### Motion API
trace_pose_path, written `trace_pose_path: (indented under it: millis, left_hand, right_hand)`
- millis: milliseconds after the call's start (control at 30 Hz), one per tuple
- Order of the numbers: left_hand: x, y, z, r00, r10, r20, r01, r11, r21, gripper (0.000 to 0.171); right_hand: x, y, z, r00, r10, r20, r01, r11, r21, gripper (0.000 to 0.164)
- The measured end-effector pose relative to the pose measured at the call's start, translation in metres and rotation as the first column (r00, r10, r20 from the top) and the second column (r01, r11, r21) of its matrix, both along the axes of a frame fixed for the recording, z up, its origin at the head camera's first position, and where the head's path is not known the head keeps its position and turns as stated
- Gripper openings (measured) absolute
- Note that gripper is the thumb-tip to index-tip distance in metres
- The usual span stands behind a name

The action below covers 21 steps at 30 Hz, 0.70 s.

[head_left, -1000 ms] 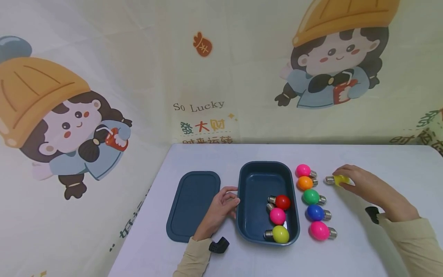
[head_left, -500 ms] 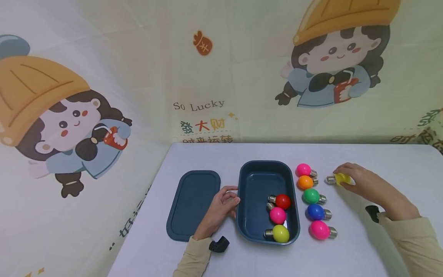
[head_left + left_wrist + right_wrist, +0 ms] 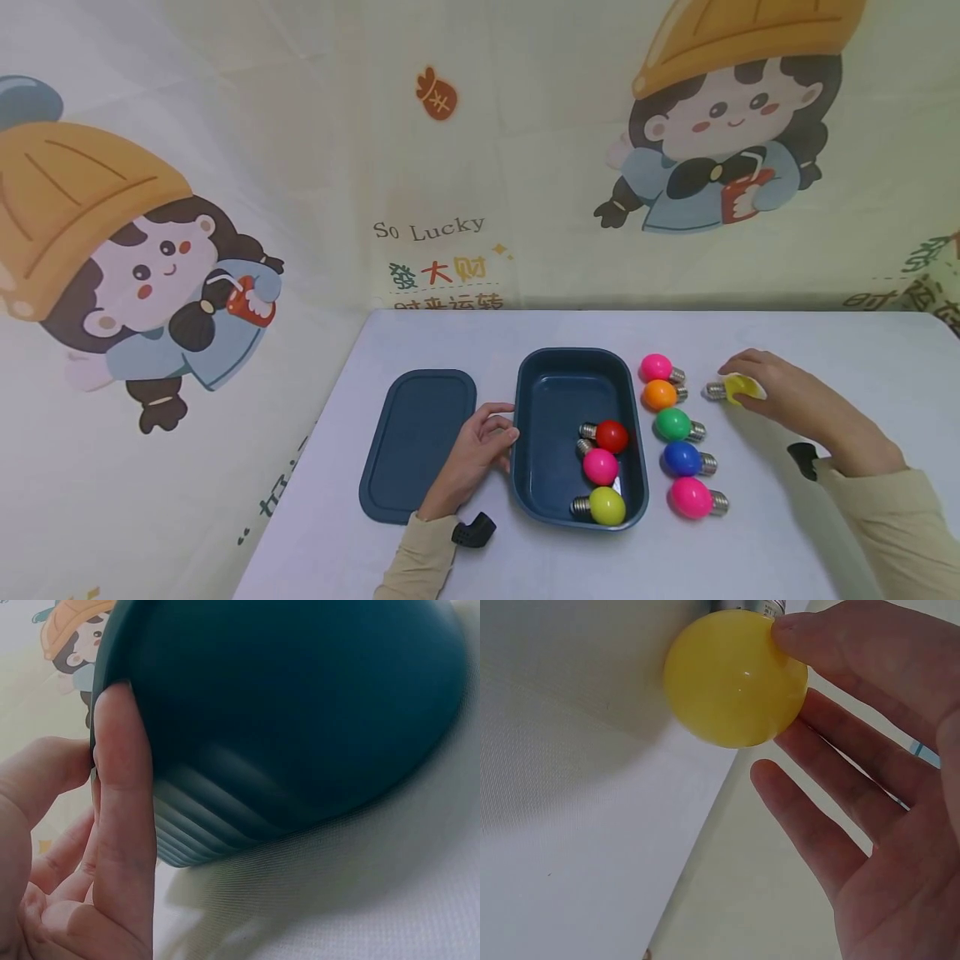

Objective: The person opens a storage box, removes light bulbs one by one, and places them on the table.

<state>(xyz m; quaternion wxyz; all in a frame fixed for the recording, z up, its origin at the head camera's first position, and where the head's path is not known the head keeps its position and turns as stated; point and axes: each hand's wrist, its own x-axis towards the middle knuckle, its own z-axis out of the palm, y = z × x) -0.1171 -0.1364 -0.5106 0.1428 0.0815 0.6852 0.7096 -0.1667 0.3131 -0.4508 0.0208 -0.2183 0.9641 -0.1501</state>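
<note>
At its left rim, a dark blue plastic box (image 3: 577, 367) is held by my left hand (image 3: 476, 450); the left wrist view shows the fingers at the rim of the box wall (image 3: 300, 697). My right hand (image 3: 795, 400) pinches a yellow light bulb (image 3: 735, 679) by its round globe between thumb and fingers, the metal base pointing left in the head view. Whether this bulb touches the table cannot be told. Inside the box lie a red bulb (image 3: 612, 436), a pink bulb (image 3: 601, 467) and a yellow-green bulb (image 3: 607, 506).
Right of the box runs a column of bulbs: pink (image 3: 656, 367), orange (image 3: 660, 395), green (image 3: 672, 424), blue (image 3: 682, 458) and a larger pink one (image 3: 691, 497). A flat dark blue lid (image 3: 418, 446) lies left of the box on the white table (image 3: 570, 567). Printed cloth hangs behind.
Almost nothing differs. Both hands keep their places, the right still pinching the yellow bulb and the left still at the box rim; the head view has shifted very slightly.
</note>
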Motion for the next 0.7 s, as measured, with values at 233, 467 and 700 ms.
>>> trace_pose_path:
  millis: [233, 467, 700]
  left_hand:
    - [0.001, 0.000, 0.002, 1.000, 0.000, 0.005, 0.000, 1.000, 0.024, 0.045]
    - [0.001, 0.000, 0.003, 1.000, 0.003, 0.010, -0.003, 1.000, 0.018, 0.045]
    - [0.000, 0.000, 0.002, 1.000, 0.004, 0.010, -0.004, 1.000, 0.023, 0.046]
  right_hand:
    - [0.001, -0.003, 0.000, 1.000, 0.002, -0.005, -0.002, 1.000, 0.001, 0.038]
    - [0.004, -0.010, 0.003, 1.000, 0.007, -0.020, -0.007, 1.000, -0.006, 0.038]
    - [0.006, -0.019, 0.006, 1.000, -0.002, -0.023, 0.002, 1.000, -0.019, 0.038]
